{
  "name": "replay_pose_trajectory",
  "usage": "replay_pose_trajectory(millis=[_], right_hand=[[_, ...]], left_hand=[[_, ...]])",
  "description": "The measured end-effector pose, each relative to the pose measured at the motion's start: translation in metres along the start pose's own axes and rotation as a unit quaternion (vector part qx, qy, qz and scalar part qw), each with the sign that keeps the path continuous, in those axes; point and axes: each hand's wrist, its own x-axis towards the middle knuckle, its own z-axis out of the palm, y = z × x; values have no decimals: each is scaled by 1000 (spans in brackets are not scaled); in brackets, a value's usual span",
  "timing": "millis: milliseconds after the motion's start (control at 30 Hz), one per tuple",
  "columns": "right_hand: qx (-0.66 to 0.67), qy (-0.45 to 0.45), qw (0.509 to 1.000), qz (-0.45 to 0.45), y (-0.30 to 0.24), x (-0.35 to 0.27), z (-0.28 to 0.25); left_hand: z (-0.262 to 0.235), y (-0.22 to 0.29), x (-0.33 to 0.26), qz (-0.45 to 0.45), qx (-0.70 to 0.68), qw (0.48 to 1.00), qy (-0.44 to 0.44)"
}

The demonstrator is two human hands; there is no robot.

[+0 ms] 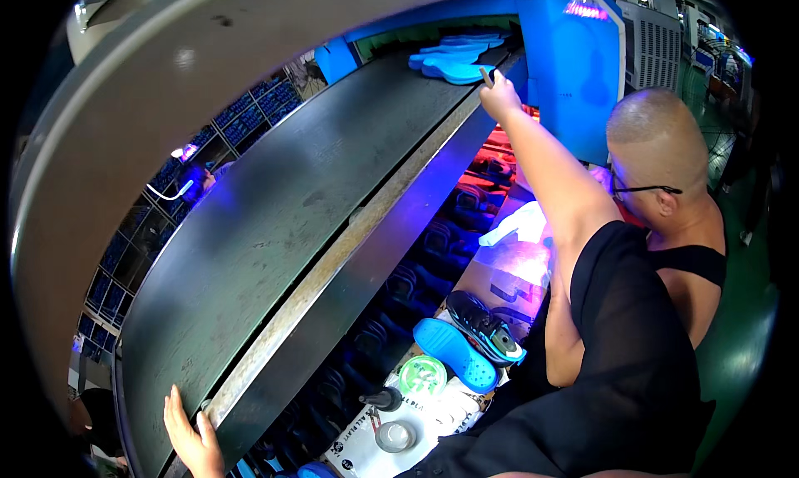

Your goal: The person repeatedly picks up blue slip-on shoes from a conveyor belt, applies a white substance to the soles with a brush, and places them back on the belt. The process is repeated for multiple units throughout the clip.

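My left hand [196, 436] rests at the near end of the dark conveyor belt [275, 228], with its fingers apart and touching the belt's edge. At the far end, my outstretched right hand [500, 97] is closed around a short brown stick-like tool [486, 77], whose working tip I cannot make out. Just beyond that hand lie several bright blue shoe soles [454, 66] on the belt, in front of the opening of a blue machine [574, 78]. Whether the stick touches the nearest sole is unclear.
A metal rail [333, 270] borders the belt. Below it, a worktable [358, 457] holds a blue sole [456, 355], a black shoe [483, 326], a green-and-white tub [423, 376] and a glass cup [395, 435]. Racked shoes [370, 336] fill the space under the rail. Another person [666, 153] sits close on my right.
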Motion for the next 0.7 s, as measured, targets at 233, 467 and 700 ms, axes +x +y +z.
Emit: replay_pose_trajectory(millis=[233, 467, 700], right_hand=[[-70, -13, 997, -32, 27, 89, 31], [-218, -118, 969, -27, 24, 117, 49], [-130, 50, 990, 1, 13, 42, 25]], left_hand=[[7, 26, 20, 14, 12, 1000, -9], [6, 27, 22, 41, 8, 999, 13], [15, 25, 14, 12, -32, 999, 29]])
